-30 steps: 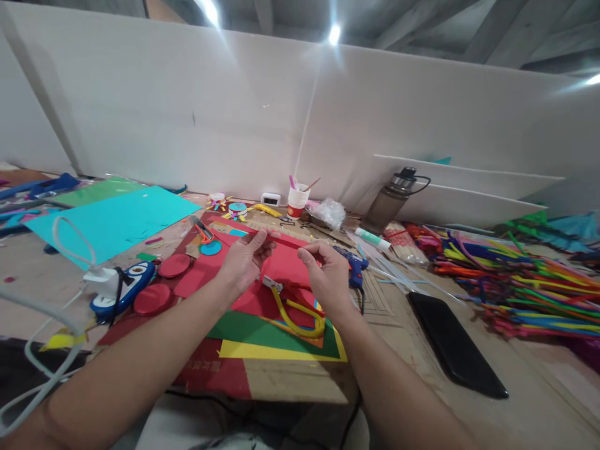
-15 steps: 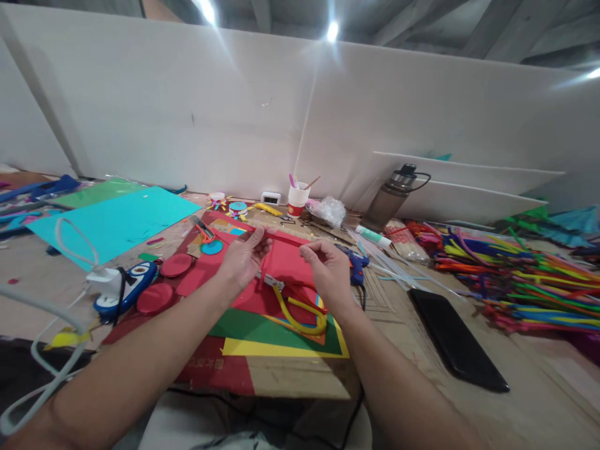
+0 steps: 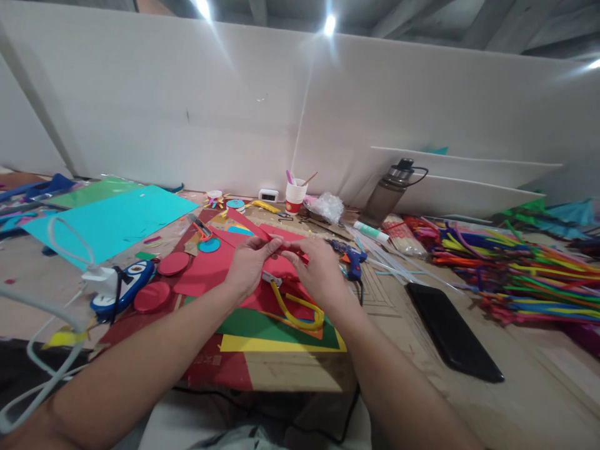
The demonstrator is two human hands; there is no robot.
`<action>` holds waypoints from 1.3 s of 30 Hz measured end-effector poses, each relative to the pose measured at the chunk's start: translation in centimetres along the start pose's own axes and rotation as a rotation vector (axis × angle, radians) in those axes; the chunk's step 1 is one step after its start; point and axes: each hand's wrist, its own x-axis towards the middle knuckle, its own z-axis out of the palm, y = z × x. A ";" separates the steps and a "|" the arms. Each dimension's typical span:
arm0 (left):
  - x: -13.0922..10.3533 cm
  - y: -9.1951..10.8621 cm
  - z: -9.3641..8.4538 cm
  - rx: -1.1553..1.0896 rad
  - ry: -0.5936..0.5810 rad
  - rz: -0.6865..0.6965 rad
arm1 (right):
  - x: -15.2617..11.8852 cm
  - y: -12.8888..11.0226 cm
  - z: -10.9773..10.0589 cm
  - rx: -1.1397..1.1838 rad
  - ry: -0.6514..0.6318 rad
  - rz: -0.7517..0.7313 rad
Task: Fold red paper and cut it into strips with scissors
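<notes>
My left hand (image 3: 250,262) and my right hand (image 3: 319,265) meet over a stack of coloured paper, fingertips almost touching. Both pinch a red paper strip (image 3: 248,224), whose end juts up to the left past my left fingers. The part of it between my fingertips is mostly covered. Beneath my hands lie red paper (image 3: 199,269) and scissors with yellow handles (image 3: 304,325), blades partly hidden. Under these, green paper (image 3: 244,324) and yellow paper (image 3: 262,345) show at the front.
Left are red discs (image 3: 152,297), a blue power strip (image 3: 134,284) and a turquoise sheet (image 3: 117,219). Behind stand a paper cup (image 3: 295,197) and a bottle (image 3: 387,194). A glue gun (image 3: 354,262), a black phone-like slab (image 3: 452,331) and pipe cleaners (image 3: 529,275) lie right.
My hands have come together from apart, the right one moving left. The red strip, earlier stretched between them, now sticks out up and left beyond my left fingers.
</notes>
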 end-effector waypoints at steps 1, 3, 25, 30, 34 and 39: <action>0.0 -0.1 0.0 -0.010 -0.001 -0.019 | 0.0 0.0 0.1 0.032 -0.033 0.013; 0.0 -0.1 0.0 -0.036 -0.006 -0.051 | -0.1 0.1 0.1 0.074 -0.054 0.037; 1.2 1.0 -0.7 -0.171 0.027 -0.087 | -0.2 -0.4 -0.3 0.007 0.000 0.000; 1.2 1.0 -0.8 -0.183 0.032 -0.093 | -0.2 -0.3 -0.2 0.009 -0.013 0.009; 1.2 0.8 -0.8 -0.150 0.041 -0.057 | -0.2 -0.1 0.0 -0.006 -0.038 0.006; 0.5 0.0 -0.5 0.015 0.005 0.004 | -0.2 -0.2 0.3 -0.121 -0.055 -0.034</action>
